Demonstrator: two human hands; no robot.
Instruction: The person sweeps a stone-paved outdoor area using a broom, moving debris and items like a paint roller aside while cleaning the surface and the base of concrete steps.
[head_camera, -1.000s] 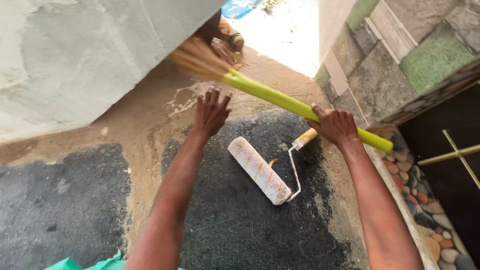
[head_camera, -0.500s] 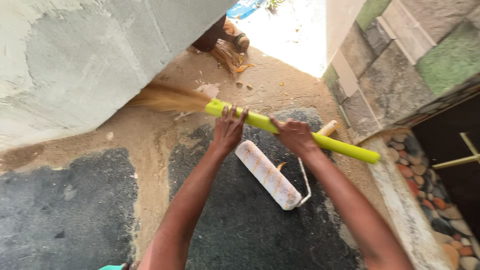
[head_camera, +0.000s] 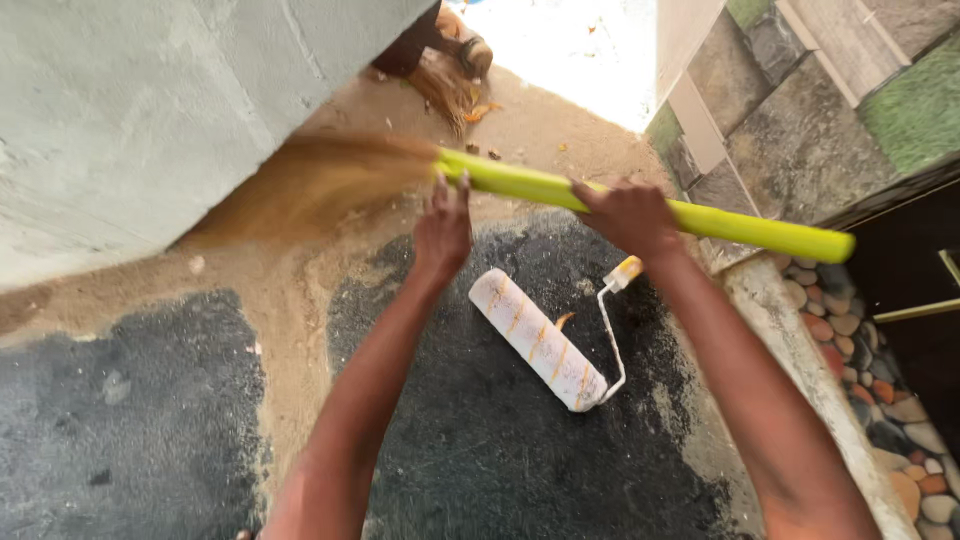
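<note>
Across the upper left of the frame, grey rendered wall (head_camera: 150, 110); below it, sandy ground with dark wet patches (head_camera: 480, 440). Across the upper centre, long lime-green broom handle (head_camera: 740, 227) with blurred brown straw bristles (head_camera: 320, 180) at its left end. Right hand (head_camera: 628, 215) clamped on the handle's middle; left hand (head_camera: 443, 225) touching it near the bristles, grip unclear. At centre, white paint roller with wire frame (head_camera: 538, 340), flat on the dark patch.
</note>
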